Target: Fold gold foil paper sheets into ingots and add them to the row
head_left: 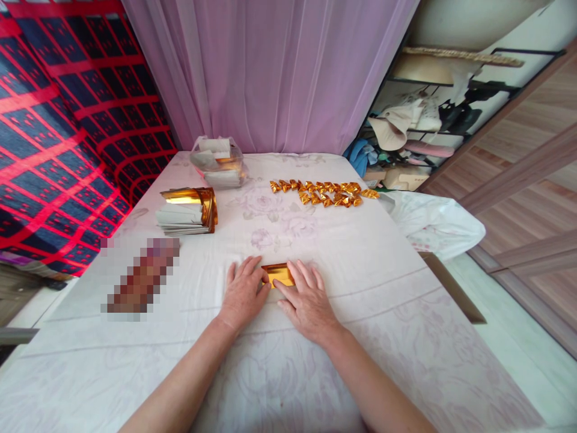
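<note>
Lengthwise, the gold foil (pixel 278 272) runs sideways under the outspread right hand (pixel 310 300), left hand's (pixel 244 290) grip unclear.

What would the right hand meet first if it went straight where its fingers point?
The gold foil paper, which the right hand touches; beyond it likely lies floral tablecloth, though the line is uncertain.

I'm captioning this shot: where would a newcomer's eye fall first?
Probably on the red-and-dark checked cloth at the left. Then the shiny gold paper below centre, touched by the left hand and right hand, and the rows of folded gold pieces far right on the table.
</note>
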`<move>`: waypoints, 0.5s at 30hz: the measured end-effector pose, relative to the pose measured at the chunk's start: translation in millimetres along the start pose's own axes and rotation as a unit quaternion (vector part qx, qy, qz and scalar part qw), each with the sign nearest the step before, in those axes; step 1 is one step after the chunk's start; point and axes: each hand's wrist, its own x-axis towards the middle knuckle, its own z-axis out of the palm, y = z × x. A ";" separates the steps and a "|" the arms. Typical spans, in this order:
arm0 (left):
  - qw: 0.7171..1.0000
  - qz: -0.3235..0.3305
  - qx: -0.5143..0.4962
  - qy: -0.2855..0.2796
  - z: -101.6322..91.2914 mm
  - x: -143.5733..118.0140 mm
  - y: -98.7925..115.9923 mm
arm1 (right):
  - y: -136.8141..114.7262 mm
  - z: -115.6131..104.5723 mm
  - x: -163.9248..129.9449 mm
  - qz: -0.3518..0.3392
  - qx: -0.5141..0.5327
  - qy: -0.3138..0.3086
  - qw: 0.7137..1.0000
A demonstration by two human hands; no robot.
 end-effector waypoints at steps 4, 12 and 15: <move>1.000 0.000 0.003 -0.006 0.1 -0.1 -0.3 | 6.2 -0.2 -3.5 0.024 -0.016 0.002 1.000; 1.000 -0.006 0.006 -0.016 -1.2 -0.2 -0.4 | 17.5 -2.5 -10.8 0.052 -0.043 -0.007 0.998; 1.000 -0.011 0.011 -0.021 -2.4 0.0 1.5 | 19.8 -3.9 -12.9 0.064 -0.050 -0.012 0.997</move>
